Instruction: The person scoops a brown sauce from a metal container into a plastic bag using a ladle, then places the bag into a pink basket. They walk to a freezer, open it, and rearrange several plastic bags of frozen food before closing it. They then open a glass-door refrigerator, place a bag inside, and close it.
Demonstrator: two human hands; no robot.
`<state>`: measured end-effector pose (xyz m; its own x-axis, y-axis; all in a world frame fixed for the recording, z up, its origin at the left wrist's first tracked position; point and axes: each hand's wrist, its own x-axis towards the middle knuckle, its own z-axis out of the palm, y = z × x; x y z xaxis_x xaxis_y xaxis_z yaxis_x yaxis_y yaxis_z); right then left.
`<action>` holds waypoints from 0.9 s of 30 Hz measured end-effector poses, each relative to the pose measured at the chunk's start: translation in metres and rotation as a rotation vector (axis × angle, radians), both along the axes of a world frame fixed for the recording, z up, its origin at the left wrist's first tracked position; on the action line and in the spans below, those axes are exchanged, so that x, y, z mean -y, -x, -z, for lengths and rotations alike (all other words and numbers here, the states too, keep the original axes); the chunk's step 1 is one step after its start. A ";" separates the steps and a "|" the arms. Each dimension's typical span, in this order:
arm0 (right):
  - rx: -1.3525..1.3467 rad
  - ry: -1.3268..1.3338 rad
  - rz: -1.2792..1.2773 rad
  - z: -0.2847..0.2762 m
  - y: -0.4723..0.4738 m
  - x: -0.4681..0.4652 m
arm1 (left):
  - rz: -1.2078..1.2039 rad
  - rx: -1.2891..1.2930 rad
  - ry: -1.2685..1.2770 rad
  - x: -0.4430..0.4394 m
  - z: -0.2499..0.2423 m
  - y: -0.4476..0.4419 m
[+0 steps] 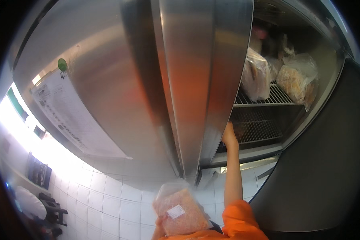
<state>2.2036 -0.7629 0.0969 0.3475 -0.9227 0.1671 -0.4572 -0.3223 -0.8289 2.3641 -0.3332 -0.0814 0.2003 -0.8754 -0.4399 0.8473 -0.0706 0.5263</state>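
My right hand reaches into the lower part of a steel refrigerator; its fingers are hidden behind the cabinet's edge, so what they touch cannot be told. Low in the picture, close to my body, my left hand holds a clear plastic bag of orange-pink food that bears a white label. Inside the refrigerator, a clear bag of pale food and a knotted bag of yellowish food sit on the upper wire shelf. A lower wire rack shows beside my right wrist.
The open dark door stands at the right. A closed steel door on the left carries a paper sheet under a green magnet. A dark stool stands on the white tiled floor, beside a partly visible person.
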 end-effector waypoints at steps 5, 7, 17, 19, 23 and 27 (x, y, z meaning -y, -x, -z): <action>-0.042 0.127 -0.036 0.029 0.025 0.023 | 0.009 -0.003 0.014 -0.002 0.000 -0.002; 0.073 0.161 0.012 0.036 0.030 0.022 | 0.017 0.000 0.017 -0.002 -0.001 -0.003; 0.323 0.179 0.226 0.010 0.027 -0.029 | 0.026 0.012 0.046 -0.002 0.000 -0.005; 0.324 0.270 0.296 0.009 0.027 -0.042 | 0.012 0.013 0.052 -0.002 0.000 -0.005; 0.474 0.479 0.562 -0.032 -0.006 -0.123 | -0.108 0.007 0.068 -0.016 0.003 -0.005; 0.848 0.910 0.425 -0.028 -0.042 -0.216 | -0.236 0.002 0.088 -0.026 0.009 -0.009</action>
<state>2.2454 -0.5464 0.1247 -0.4601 -0.3755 0.8045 -0.1093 -0.8753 -0.4711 2.3734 -0.3069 -0.0900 0.4048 -0.8391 -0.3634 0.8337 0.1754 0.5236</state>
